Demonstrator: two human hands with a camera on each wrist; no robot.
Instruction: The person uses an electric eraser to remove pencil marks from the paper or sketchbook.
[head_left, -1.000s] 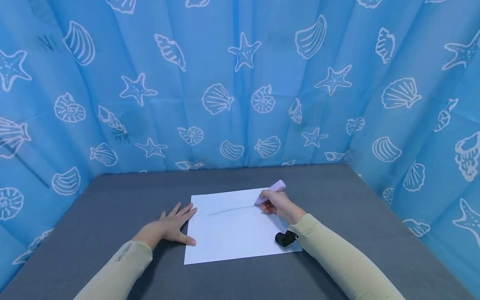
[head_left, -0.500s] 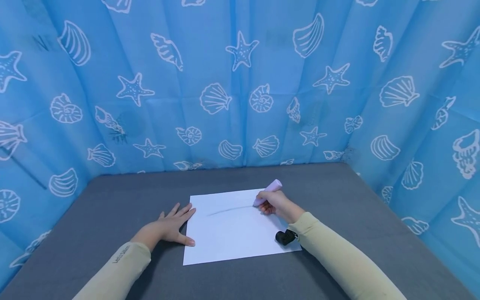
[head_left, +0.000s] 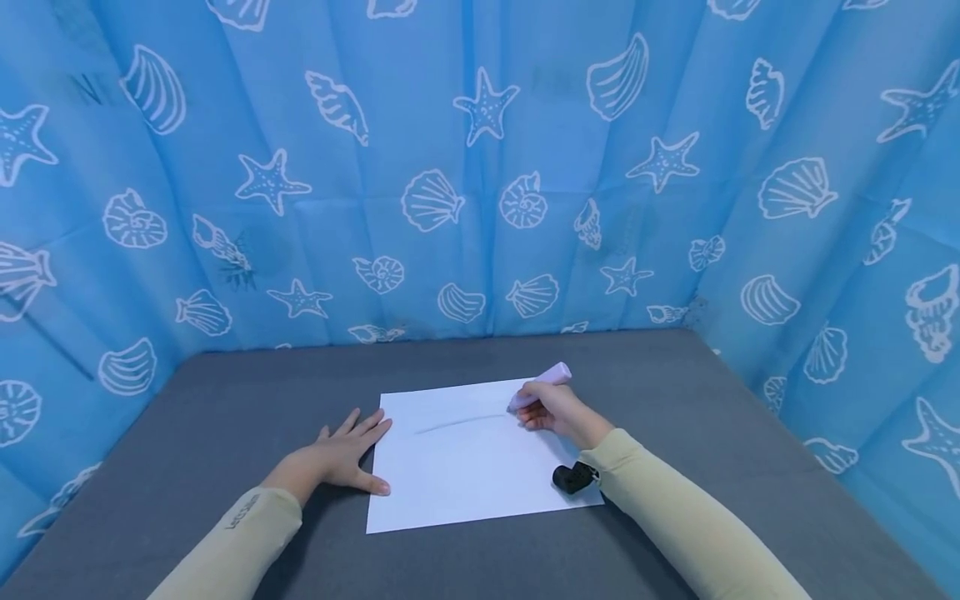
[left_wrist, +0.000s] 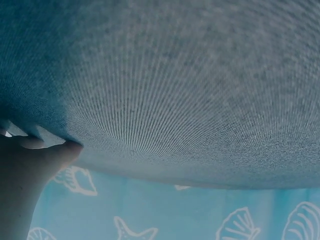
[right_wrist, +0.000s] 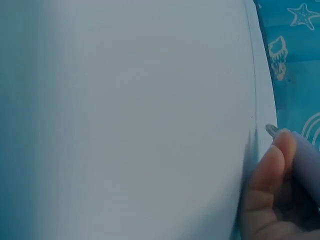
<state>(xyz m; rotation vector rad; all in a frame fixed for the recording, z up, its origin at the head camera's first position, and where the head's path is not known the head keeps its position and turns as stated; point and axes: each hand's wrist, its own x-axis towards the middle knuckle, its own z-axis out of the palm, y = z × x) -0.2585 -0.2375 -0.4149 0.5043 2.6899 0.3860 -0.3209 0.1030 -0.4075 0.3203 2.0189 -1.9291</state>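
Note:
A sheet of white paper lies on the dark grey table, bearing one thin, slightly curved grey line across its upper half. My right hand pinches a thick lilac marker, its back end leaning up and to the right. The marker's tip is right at the line's right end. In the right wrist view, fingers curl round the marker near its grey tip. My left hand lies with fingers spread, thumb and fingertips on the paper's left edge. The left wrist view shows this hand partly.
The grey cloth-covered table reaches back to a blue curtain printed with white shells and starfish. A small black device at the right wrist hangs over the paper's lower right part.
The marker's back end swings slightly left, then right again, with its tip staying near the line's right end. The left hand keeps its place on the paper.

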